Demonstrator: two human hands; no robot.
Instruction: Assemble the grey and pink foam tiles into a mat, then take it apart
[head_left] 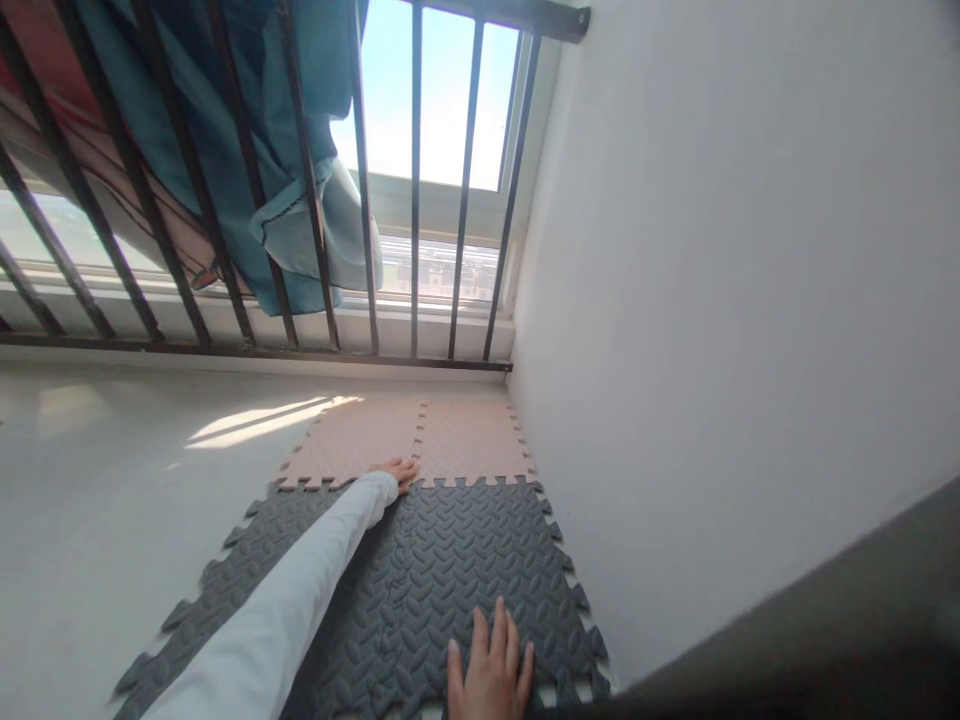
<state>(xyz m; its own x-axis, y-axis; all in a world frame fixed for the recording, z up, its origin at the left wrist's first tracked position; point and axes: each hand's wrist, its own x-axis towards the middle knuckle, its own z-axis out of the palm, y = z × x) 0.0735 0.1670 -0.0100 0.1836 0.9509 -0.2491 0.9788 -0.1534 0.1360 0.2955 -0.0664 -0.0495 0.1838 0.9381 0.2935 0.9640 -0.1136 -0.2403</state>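
Note:
My left hand [397, 472], in a white sleeve [300, 570], reaches far forward. It lies flat with fingers stretched out, at the seam where the pink foam mat tiles [472, 440] meet the dark grey foam mat [480, 540]. Two pink tiles lie side by side at the far end, joined by toothed edges. Close to me, my right hand [491, 672] rests on the grey mat near its front edge, fingers spread, holding nothing. The grey mat has a raised leaf-like tread and toothed borders. The left sleeve covers part of it.
A white wall [720, 300] rises along the mats' right side. Black metal railings [415, 200] cross the back before a window [465, 110], with blue and pinkish cloth [217, 130] behind the bars. Pale floor [97, 520] with sunlit streaks extends left. A dark shape [847, 620] fills the lower right corner.

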